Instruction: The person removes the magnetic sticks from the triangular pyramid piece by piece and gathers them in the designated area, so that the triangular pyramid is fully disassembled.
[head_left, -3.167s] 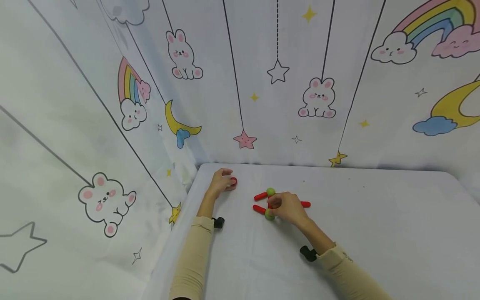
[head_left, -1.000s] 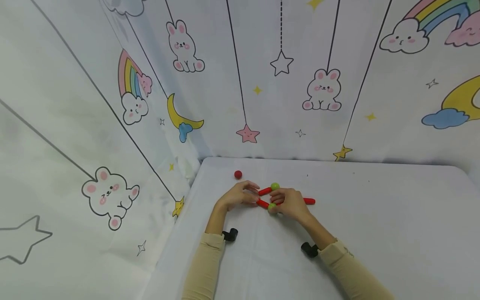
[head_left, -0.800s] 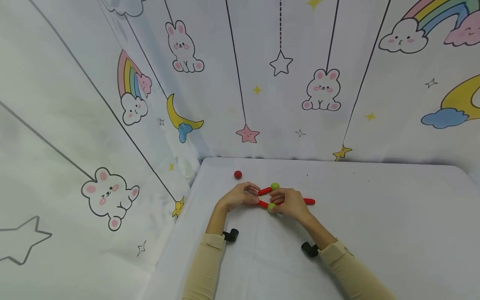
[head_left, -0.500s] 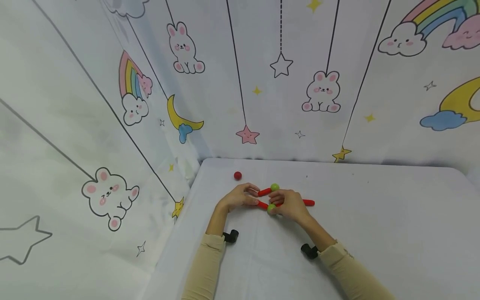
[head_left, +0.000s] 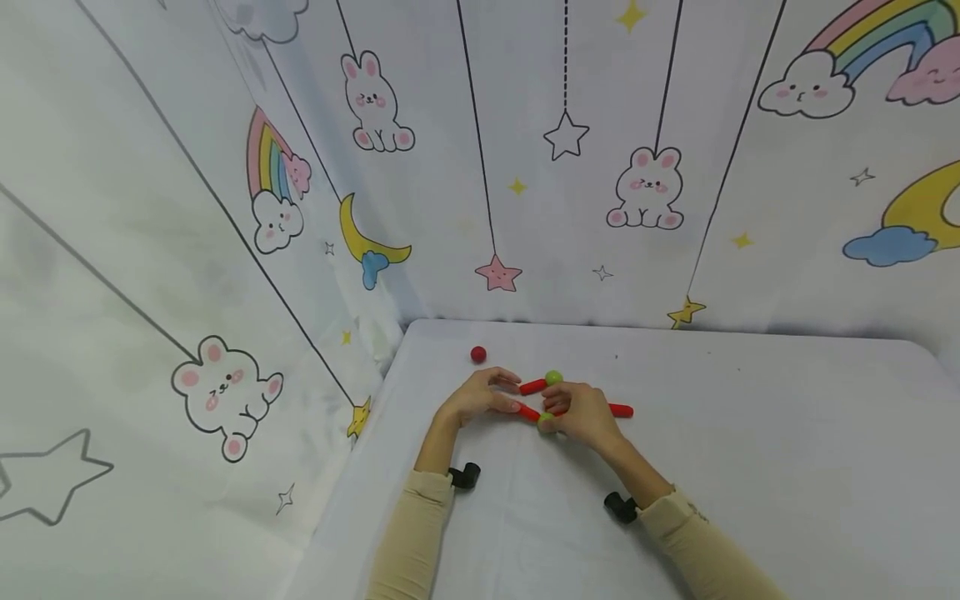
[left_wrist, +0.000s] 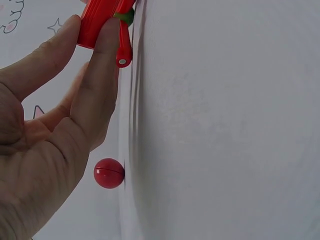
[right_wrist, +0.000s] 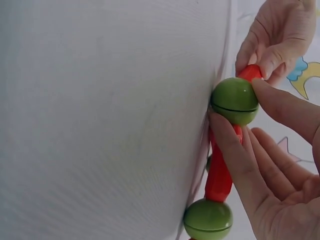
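My left hand (head_left: 474,398) pinches the free end of a red rod (left_wrist: 96,24) between thumb and fingers. Opposite it, my right hand (head_left: 587,413) holds the green ball (right_wrist: 235,101) joined to that rod, thumb and fingertips on its sides. From this ball a further red rod (right_wrist: 219,172) runs to another green ball (right_wrist: 208,219). Behind the hands lies one more red rod (head_left: 533,387) with a green ball (head_left: 553,377) at its end. A red rod end (head_left: 621,411) sticks out right of my right hand, which hides part of the build.
A loose red ball (head_left: 478,355) lies on the white table (head_left: 750,467) behind my left hand. The table's back edge meets a white curtain (head_left: 420,200) printed with cartoon figures. Black wrist cameras (head_left: 467,476) sit at both wrists.
About three seconds ago my left hand held the red ball; it has left the ball on the table and moved right to the rod. Over the last second both hands barely moved.
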